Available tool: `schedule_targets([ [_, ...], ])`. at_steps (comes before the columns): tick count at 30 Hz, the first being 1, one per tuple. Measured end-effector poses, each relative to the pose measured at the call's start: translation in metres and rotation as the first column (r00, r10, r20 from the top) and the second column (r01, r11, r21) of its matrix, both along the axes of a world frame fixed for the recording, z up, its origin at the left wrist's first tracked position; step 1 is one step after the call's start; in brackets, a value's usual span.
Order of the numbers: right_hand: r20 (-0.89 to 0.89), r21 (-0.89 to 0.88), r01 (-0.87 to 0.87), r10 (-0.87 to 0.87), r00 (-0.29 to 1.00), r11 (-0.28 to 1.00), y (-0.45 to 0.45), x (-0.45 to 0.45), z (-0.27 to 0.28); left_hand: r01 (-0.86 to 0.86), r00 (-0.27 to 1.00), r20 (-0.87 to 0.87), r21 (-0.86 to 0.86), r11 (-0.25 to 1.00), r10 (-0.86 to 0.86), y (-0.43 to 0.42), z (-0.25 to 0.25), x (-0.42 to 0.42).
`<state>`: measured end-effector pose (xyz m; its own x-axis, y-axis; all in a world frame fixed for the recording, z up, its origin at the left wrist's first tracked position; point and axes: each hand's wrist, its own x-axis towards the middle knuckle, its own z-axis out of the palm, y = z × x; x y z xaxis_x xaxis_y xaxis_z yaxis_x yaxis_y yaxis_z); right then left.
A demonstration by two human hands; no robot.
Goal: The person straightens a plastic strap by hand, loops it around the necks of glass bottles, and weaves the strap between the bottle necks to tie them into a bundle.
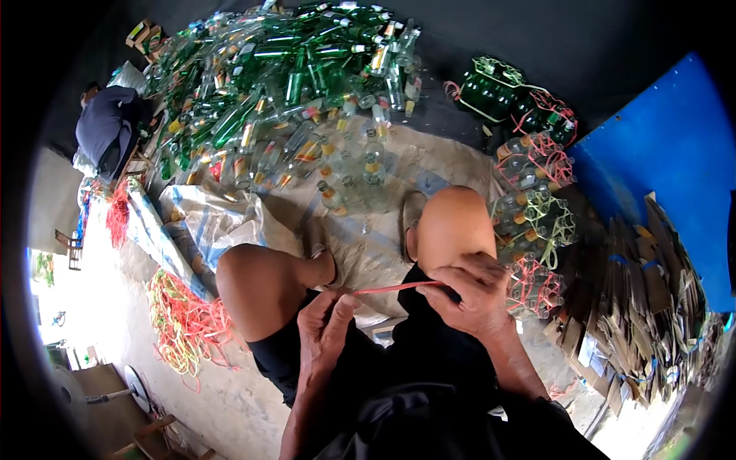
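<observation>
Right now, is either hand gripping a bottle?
No, the left hand and right hand hold a red strip stretched between them.

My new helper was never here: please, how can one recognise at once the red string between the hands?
Find the bare right knee, right of centre. Below and left of it, the red string spans from left hand to right hand. Unlike the tangled string heap at left, it is a single strand, held nearly straight.
</observation>
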<state>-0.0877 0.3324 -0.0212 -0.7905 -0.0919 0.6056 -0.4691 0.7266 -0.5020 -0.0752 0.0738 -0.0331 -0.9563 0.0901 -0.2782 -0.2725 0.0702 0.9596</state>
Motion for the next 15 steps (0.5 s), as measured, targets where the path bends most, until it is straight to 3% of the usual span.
schedule_targets([
  [15,0.034,-0.008,-0.006,0.006,0.999,1.0,0.003,0.006,0.002,-0.059,0.998,-0.018,0.02,0.998,0.059,0.009,0.011,0.003],
])
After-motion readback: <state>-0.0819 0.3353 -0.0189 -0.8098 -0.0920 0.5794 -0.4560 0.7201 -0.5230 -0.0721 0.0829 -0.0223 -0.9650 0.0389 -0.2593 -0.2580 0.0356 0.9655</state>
